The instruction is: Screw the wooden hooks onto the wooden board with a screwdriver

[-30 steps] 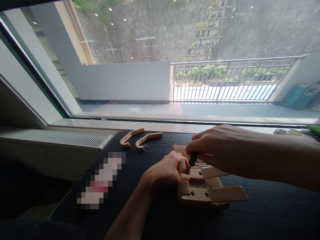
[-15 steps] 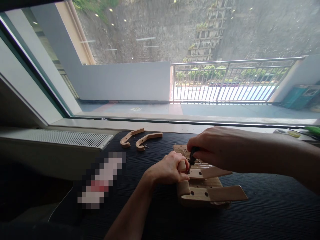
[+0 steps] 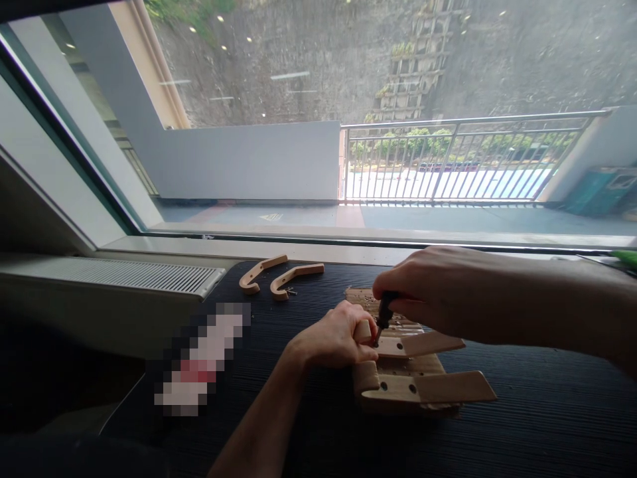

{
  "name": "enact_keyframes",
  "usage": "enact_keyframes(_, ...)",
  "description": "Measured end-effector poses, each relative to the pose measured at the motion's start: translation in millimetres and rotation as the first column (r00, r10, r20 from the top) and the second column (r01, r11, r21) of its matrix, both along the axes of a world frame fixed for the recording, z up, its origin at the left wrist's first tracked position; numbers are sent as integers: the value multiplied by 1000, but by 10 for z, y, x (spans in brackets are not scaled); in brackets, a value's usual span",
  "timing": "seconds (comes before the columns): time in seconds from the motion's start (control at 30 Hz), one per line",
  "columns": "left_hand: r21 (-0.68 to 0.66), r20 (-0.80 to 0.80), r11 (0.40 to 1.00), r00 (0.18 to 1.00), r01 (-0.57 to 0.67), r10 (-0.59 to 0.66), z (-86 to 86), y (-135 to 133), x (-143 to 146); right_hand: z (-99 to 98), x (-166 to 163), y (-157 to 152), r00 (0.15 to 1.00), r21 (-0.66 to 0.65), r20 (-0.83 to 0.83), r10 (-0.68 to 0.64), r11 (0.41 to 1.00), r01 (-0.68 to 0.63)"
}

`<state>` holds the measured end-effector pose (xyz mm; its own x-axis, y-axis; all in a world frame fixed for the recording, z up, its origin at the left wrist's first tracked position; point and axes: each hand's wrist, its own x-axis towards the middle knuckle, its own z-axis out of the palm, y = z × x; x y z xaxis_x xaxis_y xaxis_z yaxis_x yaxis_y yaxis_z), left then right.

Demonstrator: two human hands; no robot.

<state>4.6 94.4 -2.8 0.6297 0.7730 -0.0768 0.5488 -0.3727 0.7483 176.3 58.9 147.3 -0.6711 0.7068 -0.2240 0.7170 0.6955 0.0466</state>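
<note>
My right hand is closed around the dark handle of a screwdriver. Its shaft points down to a hole near the curved end of a wooden hook. Gripping that same hook's curled end is my left hand, with the fingertips close beside the screwdriver tip. The hook lies across a wooden board dotted with small holes and wood crumbs. Nearer to me, a second wooden hook lies on the board, two dark holes showing in it. My left fingers partly hide the tip.
Two loose wooden hooks lie at the back left of the dark table, small screws beside one. A blurred-out patch covers something on the left. Behind the table run a windowsill and a white vent grille.
My right hand and wrist have tilted slightly while the screwdriver stays at the same hole. The board and its hooks have shifted very slightly right. My left hand keeps its place.
</note>
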Motion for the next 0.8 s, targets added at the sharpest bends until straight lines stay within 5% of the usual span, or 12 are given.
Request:
enact_keyframes(0.33, 18, 18, 1000, 1000, -5, 5, -9, 6, 14, -40, -16, 13, 999, 140, -4, 40, 989, -39)
enact_keyframes(0.57, -12, -3, 1000, 1000, -1, 1, 33, -17, 11, -21, -40, 9, 1000, -40, -8, -30, 999, 30)
enact_keyframes(0.8, 34, -2, 999, 1000, 4, -4, -2, 4, 3, -110, 3, 55, 998, -42, -14, -60, 997, 59)
